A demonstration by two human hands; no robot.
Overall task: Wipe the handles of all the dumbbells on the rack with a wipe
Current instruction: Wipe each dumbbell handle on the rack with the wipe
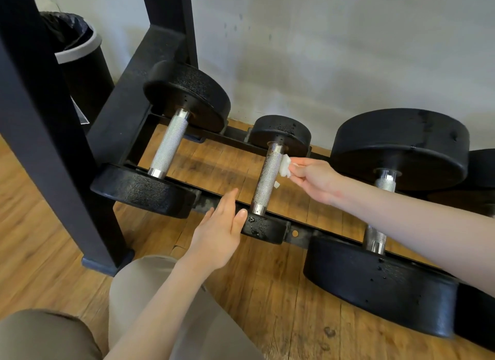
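Right hand point(314, 180) pinches white wipe point(285, 166) against middle dumbbell's knurled handle point(267, 177) on the rack point(316, 229) — left hand point(218, 236), fingers straight, steadies its near head point(263, 228).

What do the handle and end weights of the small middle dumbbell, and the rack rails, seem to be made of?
Small middle dumbbell's knurled silver handle: apparently steel, cross-hatched grip, shiny collars. Its round black end weights: probably rubber-coated or painted iron, pebbled matte surface. Black rack rail: seemingly painted metal, scuffed.

Head camera looks down, close over the rack point(300, 229).
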